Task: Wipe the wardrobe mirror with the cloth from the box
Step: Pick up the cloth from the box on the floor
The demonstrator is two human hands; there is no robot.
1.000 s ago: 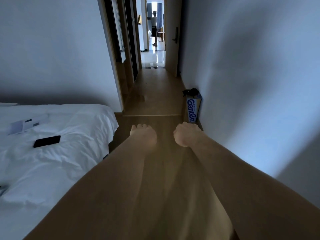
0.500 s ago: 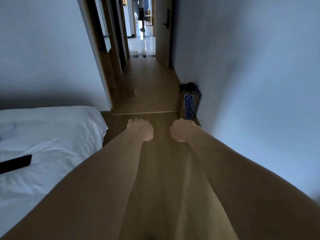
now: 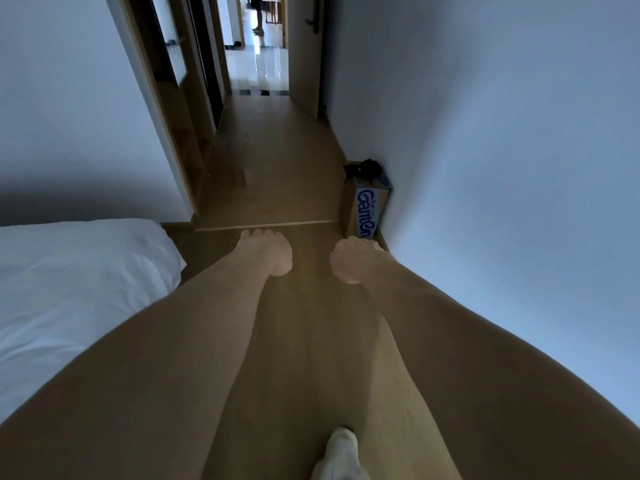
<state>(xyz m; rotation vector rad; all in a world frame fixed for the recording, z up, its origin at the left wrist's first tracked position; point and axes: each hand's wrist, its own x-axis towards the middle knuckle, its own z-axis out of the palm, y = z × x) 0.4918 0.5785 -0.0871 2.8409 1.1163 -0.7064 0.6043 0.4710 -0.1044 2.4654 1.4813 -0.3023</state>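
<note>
Cloth (image 3: 363,169) is dark and bunched up. It sits on top of the box (image 3: 369,211), and nobody is touching it yet. On the left hand (image 3: 268,252) the fingers (image 3: 258,233) are curled in and hold nothing. The right hand (image 3: 353,259) is curled the same way, with nothing in it. Both hands are held out in front, over the wood floor (image 3: 277,161). The box stands at the right edge of the floor, tight against the white wall (image 3: 485,133), just past the right hand. The cloth looks soft and light, so I think it will flop and fold when picked up. A good place to grab it is the puffy middle on top, with a small pinch. A white bed (image 3: 76,271) is at the left edge of the floor. Farther down the hall on the left is a shiny panel (image 3: 169,39) that may be the wardrobe mirror, but I cannot tell for sure.
</note>
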